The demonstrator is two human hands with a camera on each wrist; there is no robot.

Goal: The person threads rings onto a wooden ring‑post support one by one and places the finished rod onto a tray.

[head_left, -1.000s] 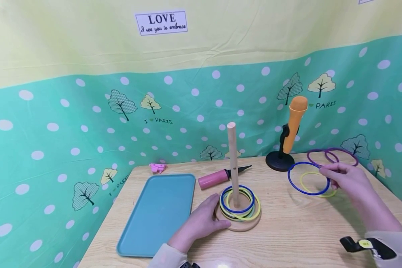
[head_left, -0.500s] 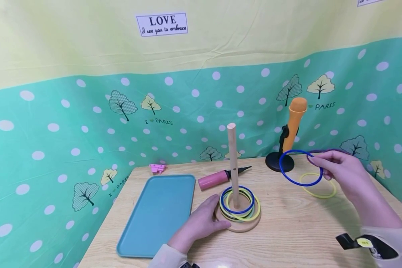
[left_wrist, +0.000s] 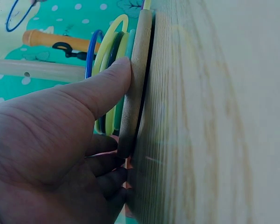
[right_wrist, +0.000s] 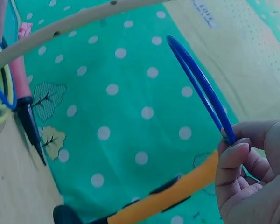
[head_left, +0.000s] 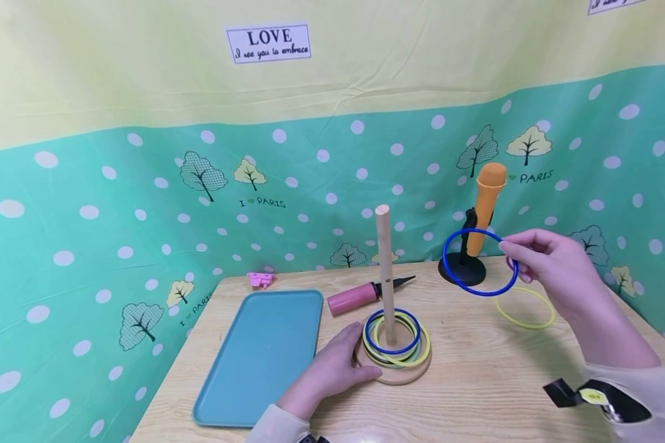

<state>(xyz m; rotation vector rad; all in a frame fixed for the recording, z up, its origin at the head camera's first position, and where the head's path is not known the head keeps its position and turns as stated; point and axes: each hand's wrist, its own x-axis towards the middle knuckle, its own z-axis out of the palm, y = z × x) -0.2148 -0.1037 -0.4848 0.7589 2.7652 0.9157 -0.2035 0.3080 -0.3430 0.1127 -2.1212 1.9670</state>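
My right hand (head_left: 554, 271) pinches a blue ring (right_wrist: 207, 88) between thumb and fingers, raised in front of the microphone stand in the head view. A wooden peg (head_left: 385, 246) stands upright on a round base (head_left: 399, 376). Several rings lie around its foot, with a yellow ring (head_left: 425, 351) and another blue one among the topmost. At the left side of that base, my left hand (head_left: 338, 360) holds the edge. The left wrist view shows its thumb (left_wrist: 114, 79) against the base and rings, with the other fingers bent at the rim.
Beside my left arm lies a blue tray (head_left: 260, 363). Behind the peg are a pink hand pump (head_left: 351, 298) and a small pink toy (head_left: 261, 279). An orange microphone (head_left: 484, 209) stands at the back right. A loose yellow ring (head_left: 526, 327) lies on the table.
My right hand has lifted the blue ring and carried it leftward, away from the yellow ring on the table. The purple rings are now mostly hidden behind that hand. My left hand stays put.
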